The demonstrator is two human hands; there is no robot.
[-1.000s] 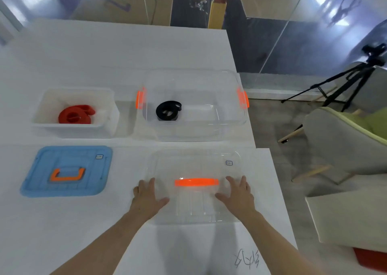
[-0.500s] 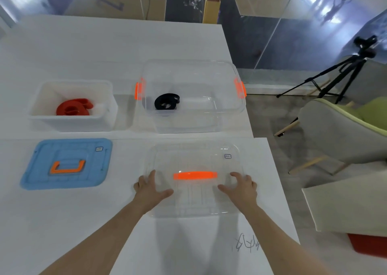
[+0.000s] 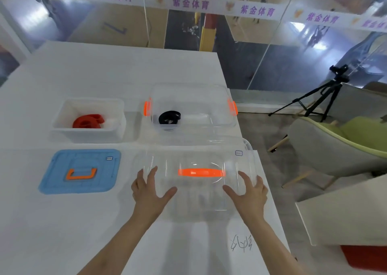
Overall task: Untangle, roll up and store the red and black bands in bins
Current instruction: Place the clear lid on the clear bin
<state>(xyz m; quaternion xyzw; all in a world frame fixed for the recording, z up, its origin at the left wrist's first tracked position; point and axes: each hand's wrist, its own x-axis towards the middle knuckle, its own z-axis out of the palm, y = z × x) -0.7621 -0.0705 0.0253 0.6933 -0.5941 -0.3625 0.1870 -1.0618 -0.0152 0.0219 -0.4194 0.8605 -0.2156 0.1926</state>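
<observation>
A rolled red band lies in the white bin at the left. To its right, a rolled black band sits in the clear bin, which has orange side latches. In front of that bin I hold the clear lid with an orange handle, raised off the table. Its far edge reaches over the clear bin's near wall. My left hand grips the lid's near left side and my right hand grips its near right side, with both thumbs on top.
A blue lid with an orange handle lies flat on the white table in front of the white bin. The table's right edge runs just past my right hand. Beyond it stand a chair and a camera tripod.
Both hands have taken hold of the clear lid and lifted it off the table toward the clear bin. My view has tipped upward.
</observation>
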